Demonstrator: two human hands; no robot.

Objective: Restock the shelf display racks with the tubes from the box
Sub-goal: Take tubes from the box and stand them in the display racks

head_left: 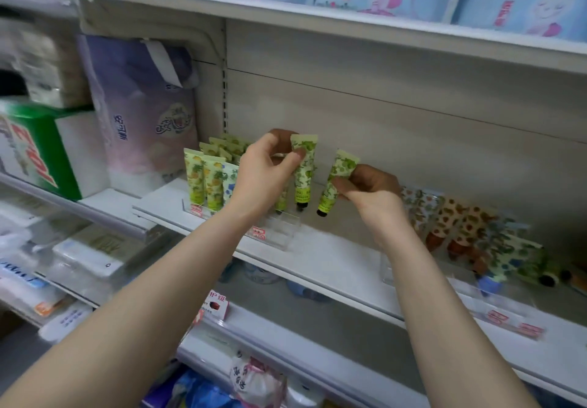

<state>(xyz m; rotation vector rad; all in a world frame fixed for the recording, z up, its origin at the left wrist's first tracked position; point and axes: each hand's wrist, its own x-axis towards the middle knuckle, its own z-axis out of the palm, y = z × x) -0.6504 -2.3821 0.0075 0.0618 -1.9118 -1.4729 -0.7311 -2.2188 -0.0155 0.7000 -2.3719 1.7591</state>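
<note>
Left hand [265, 169] pinches green leaf-print plastic tube [303, 169], upright, cap down, just above clear acrylic rack [282, 229]. Right hand [371, 191], farther off, pinches second green tube [337, 182], tilted.

Left grip [263, 172] pinches a green leafy tube [304, 169] upright, cap down, just over the clear rack [282, 228]. Right grip [371, 191] pinches a second green tube [337, 182], tilted, near the first. Yellow-print tubes [205, 182] stand left of the left grip. A loose pile of tubes [470, 226] lies right of the right grip.
</note>
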